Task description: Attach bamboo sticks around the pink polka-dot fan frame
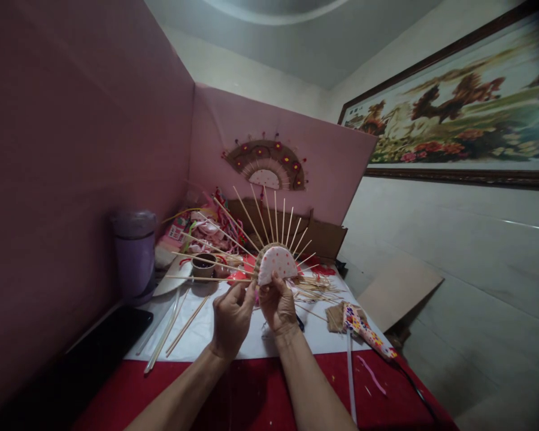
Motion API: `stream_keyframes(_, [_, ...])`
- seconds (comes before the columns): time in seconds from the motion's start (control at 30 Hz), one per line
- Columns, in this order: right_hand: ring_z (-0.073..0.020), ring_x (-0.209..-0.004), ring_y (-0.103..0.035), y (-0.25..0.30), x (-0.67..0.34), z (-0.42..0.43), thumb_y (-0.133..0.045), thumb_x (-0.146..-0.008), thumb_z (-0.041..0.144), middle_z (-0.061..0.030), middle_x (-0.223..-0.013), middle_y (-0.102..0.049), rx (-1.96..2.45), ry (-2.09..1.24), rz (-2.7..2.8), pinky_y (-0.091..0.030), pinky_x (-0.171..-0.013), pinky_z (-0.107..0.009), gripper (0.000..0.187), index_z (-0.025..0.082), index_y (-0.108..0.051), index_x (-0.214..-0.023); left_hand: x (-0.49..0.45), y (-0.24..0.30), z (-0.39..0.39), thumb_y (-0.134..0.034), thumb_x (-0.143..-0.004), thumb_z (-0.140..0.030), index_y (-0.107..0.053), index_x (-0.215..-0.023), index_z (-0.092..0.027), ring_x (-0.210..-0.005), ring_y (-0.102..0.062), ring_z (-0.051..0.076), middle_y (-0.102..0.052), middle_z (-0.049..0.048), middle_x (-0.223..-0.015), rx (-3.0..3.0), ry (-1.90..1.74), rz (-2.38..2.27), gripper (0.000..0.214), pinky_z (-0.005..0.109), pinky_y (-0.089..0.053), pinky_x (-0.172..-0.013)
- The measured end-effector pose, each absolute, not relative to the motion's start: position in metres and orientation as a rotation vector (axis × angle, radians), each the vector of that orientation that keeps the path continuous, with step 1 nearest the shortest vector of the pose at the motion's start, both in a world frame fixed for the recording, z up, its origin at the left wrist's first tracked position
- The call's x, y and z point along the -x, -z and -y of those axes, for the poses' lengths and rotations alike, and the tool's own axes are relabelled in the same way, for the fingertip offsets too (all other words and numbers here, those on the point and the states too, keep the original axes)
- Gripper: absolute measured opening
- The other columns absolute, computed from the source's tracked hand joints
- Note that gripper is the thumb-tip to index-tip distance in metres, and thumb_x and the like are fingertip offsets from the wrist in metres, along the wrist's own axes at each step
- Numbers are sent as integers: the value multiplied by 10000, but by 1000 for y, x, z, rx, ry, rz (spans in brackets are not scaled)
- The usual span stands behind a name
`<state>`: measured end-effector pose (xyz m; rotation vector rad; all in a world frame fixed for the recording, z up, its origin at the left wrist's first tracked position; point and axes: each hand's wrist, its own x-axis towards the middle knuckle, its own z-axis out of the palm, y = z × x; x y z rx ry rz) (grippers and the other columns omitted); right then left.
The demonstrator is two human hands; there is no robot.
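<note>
A half-made fan [278, 263] is held up above the table, with thin wooden sticks spreading out from its base like rays. The base is a half-round pad of white cloth with pink dots, and a brown layer shows behind it. My right hand [279, 305] grips the pad's lower edge, thumb on the front. At the lower left corner, my left hand [231, 314] is closed in a pinch where the lowest stick meets the base. Its fingertips partly hide that joint.
A finished fan [265, 164] hangs on the pink board behind. Left are a purple cup [135, 254], a black phone-like slab [119, 332], glue sticks [164, 335] and a small bowl [203, 265]. Right lie loose sticks [318, 290] and a flower-patterned tool [368, 332] with a cord.
</note>
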<state>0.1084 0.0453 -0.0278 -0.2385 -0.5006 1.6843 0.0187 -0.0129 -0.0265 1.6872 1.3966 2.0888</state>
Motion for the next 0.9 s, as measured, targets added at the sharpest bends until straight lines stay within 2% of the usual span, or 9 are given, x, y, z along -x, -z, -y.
stream_keyframes(0.2, [-47, -437, -496, 30, -110, -45, -684, -673, 159, 22, -637, -662, 196, -1721, 530, -407, -409, -153, 132, 156, -606, -779, -17, 25, 15, -538, -808, -241, -614, -654, -147, -459, -392, 75, -479, -41, -506, -1863, -2106, -1407, 197, 205, -313, -502])
stream_keyframes(0.4, [-55, -482, -527, 30, -112, -48, -687, -679, 138, 31, -716, -677, 161, -1658, 523, -430, -446, -169, 184, 186, -599, -832, -15, 24, 13, -531, -810, -265, -655, -766, -158, -592, -517, 114, -618, 2, -656, -1654, -1994, -1251, 169, 212, -386, -576])
stream_keyframes(0.53, [-56, -498, -536, 30, -111, -48, -712, -654, 133, 48, -678, -659, 176, -1630, 516, -434, -458, -167, 191, 183, -585, -788, -17, 24, 10, -557, -787, -287, -661, -779, -168, -576, -502, 111, -602, -3, -639, -1435, -1975, -1146, 158, 203, -370, -521])
stream_keyframes(0.7, [-58, -507, -549, 28, -110, -48, -738, -622, 128, 44, -668, -661, 202, -1613, 496, -439, -459, -159, 231, 181, -590, -790, -20, 24, 6, -638, -708, -325, -650, -766, -157, -429, -421, 75, -519, -40, -500, -1162, -1952, -976, 178, 184, -311, -418])
stream_keyframes(0.9, [-53, -514, -546, 28, -110, -49, -726, -637, 127, 36, -689, -667, 194, -1622, 492, -444, -466, -155, 191, 172, -601, -775, -18, 23, 3, -655, -696, -327, -643, -787, -154, -358, -359, 54, -433, -78, -418, -1162, -1903, -951, 195, 169, -280, -372])
